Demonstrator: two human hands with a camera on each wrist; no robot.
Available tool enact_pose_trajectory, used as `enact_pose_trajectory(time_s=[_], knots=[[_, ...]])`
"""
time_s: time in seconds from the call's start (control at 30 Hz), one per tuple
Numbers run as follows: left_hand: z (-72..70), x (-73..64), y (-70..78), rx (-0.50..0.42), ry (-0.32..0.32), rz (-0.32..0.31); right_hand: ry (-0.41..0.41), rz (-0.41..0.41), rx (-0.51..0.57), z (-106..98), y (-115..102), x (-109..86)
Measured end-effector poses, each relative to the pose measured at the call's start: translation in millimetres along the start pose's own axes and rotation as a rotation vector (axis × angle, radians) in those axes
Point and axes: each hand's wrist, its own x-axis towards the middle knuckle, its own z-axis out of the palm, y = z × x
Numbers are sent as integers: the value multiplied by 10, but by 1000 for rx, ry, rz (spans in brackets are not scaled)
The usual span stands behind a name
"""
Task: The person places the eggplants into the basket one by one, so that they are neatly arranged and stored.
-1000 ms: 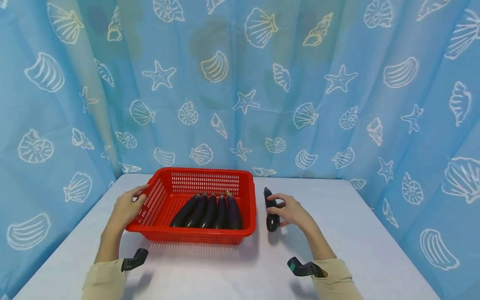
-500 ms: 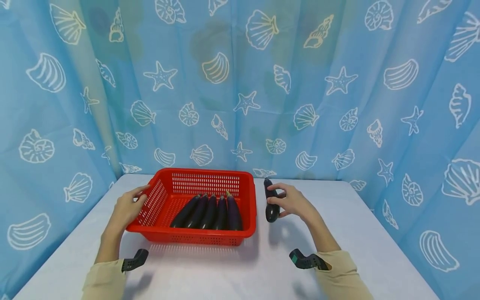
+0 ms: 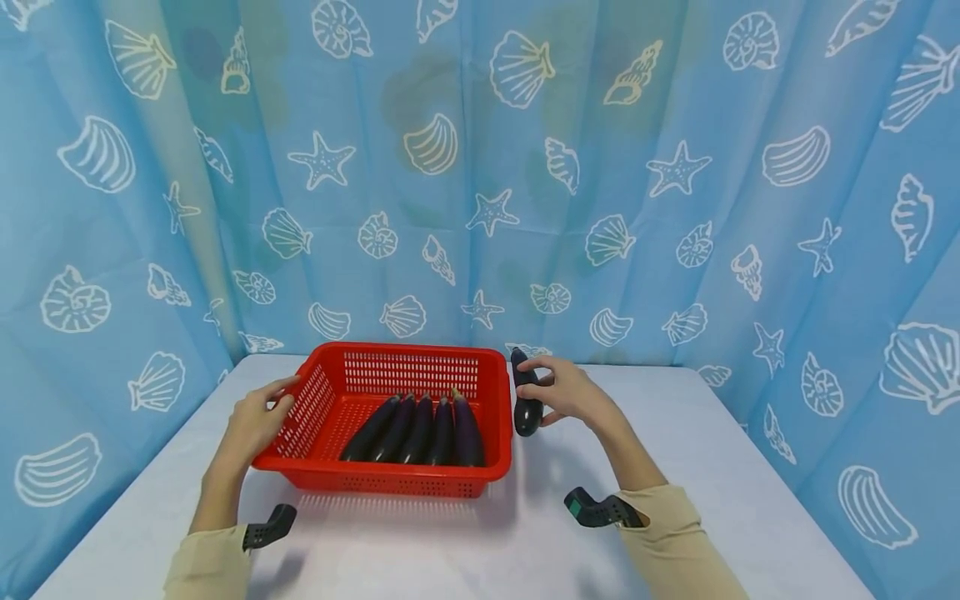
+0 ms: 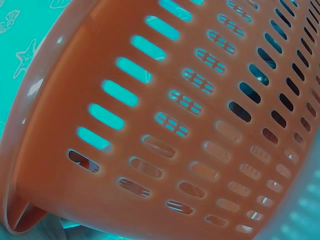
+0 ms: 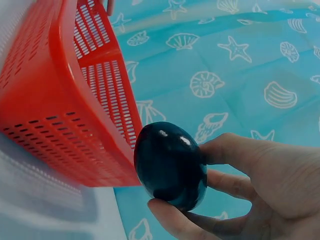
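Note:
A red plastic basket (image 3: pixel 390 471) with slotted walls stands on the table. Several dark purple eggplants (image 3: pixel 422 429) lie side by side in its right half. My left hand (image 3: pixel 251 421) holds the basket's left rim; in the left wrist view the slotted basket wall (image 4: pixel 165 125) fills the picture and the hand is out of sight. My right hand (image 3: pixel 572 390) grips one more eggplant (image 3: pixel 528 408) between thumb and fingers, raised just outside the basket's right rim. From the right wrist, that eggplant's glossy rounded end (image 5: pixel 170 165) shows against the basket corner.
A white-covered table (image 3: pixel 637 533) lies under the basket. Behind and at both sides hangs a blue curtain (image 3: pixel 480 267) printed with shells and starfish. A black wrist camera mount (image 3: pixel 600 508) sits at each cuff.
My right hand has lifted the eggplant from the table, moved it away from me and then left, up to the basket's right rim. The left hand stays at the left rim.

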Motion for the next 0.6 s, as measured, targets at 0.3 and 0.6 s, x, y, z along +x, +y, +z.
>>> enact_pose_trajectory(time_s=[0.3,0.6], knots=[[4,18,22,3,-6,-5,-22,-19,1,88,-165,63],[4,-20,10,-18,-20,-21,-67,-41,6,230,-291,110]])
